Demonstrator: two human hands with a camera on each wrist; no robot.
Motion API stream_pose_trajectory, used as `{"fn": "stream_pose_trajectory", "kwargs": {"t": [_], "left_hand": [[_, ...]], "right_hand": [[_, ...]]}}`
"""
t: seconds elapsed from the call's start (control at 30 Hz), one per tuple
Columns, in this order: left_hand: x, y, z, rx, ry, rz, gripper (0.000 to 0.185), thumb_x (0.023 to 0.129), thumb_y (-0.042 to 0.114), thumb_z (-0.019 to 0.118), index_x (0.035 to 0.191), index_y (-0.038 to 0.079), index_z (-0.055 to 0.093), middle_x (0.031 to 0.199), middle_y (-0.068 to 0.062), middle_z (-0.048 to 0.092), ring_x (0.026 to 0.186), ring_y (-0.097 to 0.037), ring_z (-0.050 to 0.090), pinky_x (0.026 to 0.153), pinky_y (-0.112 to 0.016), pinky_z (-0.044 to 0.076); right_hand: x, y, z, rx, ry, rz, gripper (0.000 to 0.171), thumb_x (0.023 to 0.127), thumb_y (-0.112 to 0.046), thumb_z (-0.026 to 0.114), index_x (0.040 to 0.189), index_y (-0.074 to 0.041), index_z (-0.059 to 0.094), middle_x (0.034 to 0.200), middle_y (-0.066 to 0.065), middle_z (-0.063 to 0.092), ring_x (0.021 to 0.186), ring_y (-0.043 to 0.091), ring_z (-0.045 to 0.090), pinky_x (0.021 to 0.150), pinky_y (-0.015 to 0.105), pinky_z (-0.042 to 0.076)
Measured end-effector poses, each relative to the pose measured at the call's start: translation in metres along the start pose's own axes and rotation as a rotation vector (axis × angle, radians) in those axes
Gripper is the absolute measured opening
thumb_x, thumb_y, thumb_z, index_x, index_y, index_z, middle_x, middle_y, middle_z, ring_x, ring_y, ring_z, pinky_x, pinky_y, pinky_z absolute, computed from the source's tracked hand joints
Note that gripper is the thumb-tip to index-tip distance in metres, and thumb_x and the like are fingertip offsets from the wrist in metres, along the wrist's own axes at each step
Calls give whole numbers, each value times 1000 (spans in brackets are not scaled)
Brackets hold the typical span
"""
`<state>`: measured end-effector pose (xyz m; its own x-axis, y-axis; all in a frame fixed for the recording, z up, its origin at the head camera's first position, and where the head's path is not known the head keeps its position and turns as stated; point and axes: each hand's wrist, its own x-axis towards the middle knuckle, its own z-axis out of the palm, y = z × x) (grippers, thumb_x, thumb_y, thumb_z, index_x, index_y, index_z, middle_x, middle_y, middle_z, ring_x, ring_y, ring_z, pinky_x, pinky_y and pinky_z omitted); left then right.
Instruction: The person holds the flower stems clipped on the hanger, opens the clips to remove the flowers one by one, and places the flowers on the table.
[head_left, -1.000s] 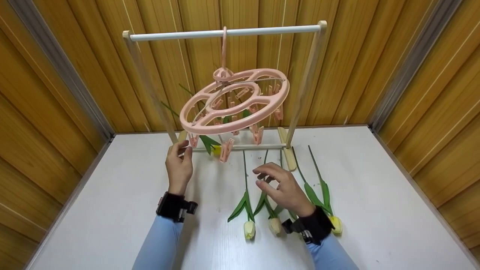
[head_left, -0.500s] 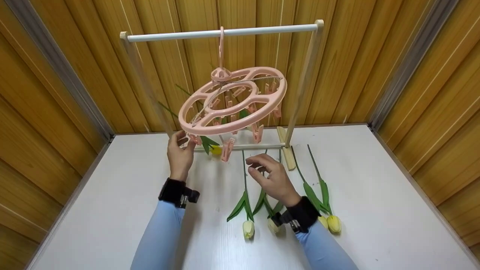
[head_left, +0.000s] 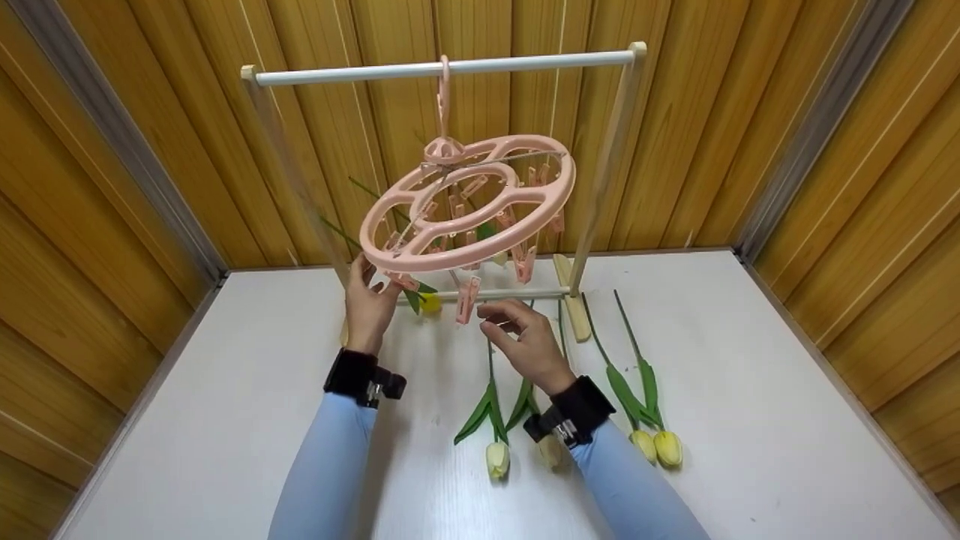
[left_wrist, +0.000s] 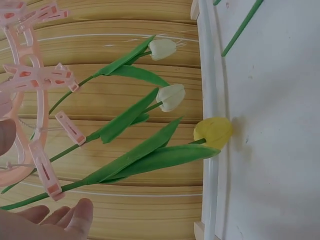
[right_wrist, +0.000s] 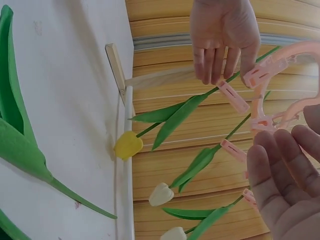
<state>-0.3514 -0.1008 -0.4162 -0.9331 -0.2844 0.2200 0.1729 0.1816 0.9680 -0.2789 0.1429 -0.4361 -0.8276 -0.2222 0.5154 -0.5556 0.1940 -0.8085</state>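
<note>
A pink round clip hanger [head_left: 457, 259] hangs tilted with several pink clips; upside-down artificial tulips are clipped to it. My left hand [head_left: 371, 307] is at its left rim, fingers apart around a pink clip [left_wrist: 47, 170] that holds the stem of a yellow tulip [left_wrist: 212, 132]. The thumb overlaps another clip [right_wrist: 260, 75] in the right wrist view. Two white tulips [left_wrist: 171, 97] hang behind the yellow one. My right hand [head_left: 529, 341], fingers loosely bent and holding nothing, is just right of a dangling front clip [head_left: 466, 300].
The hanger hooks over the white bar [head_left: 360, 73] of a wooden-sided stand [head_left: 607, 180]. Several tulips lie on the white table [head_left: 195, 420] at the right, including a pale one [head_left: 497, 459] and a yellow one [head_left: 667, 448]. Wood-patterned panels [head_left: 690, 150] stand behind.
My left hand has shifted slightly right, in under the hanger's left rim. My right hand has moved left and up, close to the front clip. Some clips have swung a little to the right.
</note>
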Motion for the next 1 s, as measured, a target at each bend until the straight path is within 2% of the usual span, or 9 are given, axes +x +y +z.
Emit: {"fn": "stream_pose_trajectory", "kwargs": {"t": [0.13,0.3,0.53,0.7,0.83,1.0], "left_hand": [[1,1,1,-18,-11,-2,71,94,8,73,156,0,37,155,-23,44,147,-36,40,117,-52,35],[-2,4,5,-10,10,16,58,94,5,70,146,-3,46,146,-25,53,139,-36,48,113,-49,37],[-6,1,11,10,35,8,42,95,6,68,135,-2,55,134,-24,61,128,-35,56,108,-47,41],[-11,-2,14,-29,53,97,27,96,-3,64,123,-5,59,122,-25,65,118,-35,62,102,-44,48],[-17,-2,14,-18,57,171,28,95,-5,63,123,-7,61,115,-23,65,111,-35,65,99,-44,51],[-27,0,14,3,46,210,29,96,0,66,124,-8,63,112,-25,67,109,-37,66,100,-46,51]], "right_hand": [[1,1,3,21,-6,28,24,99,-8,68,122,1,71,116,15,69,105,29,67,86,28,54],[0,2,6,38,7,14,22,99,-6,68,119,1,71,113,15,69,101,24,67,83,25,54],[-7,6,4,75,44,-1,20,96,-1,69,115,7,70,113,19,69,99,29,69,82,25,56],[-12,7,0,80,57,-5,22,96,1,69,116,8,69,111,21,70,98,25,70,81,23,56],[-16,8,-3,79,63,-42,21,96,3,68,116,9,69,110,23,69,96,18,69,80,22,55],[-21,9,-7,86,55,-80,23,96,6,66,118,11,67,112,25,67,96,15,67,80,22,54]]}}
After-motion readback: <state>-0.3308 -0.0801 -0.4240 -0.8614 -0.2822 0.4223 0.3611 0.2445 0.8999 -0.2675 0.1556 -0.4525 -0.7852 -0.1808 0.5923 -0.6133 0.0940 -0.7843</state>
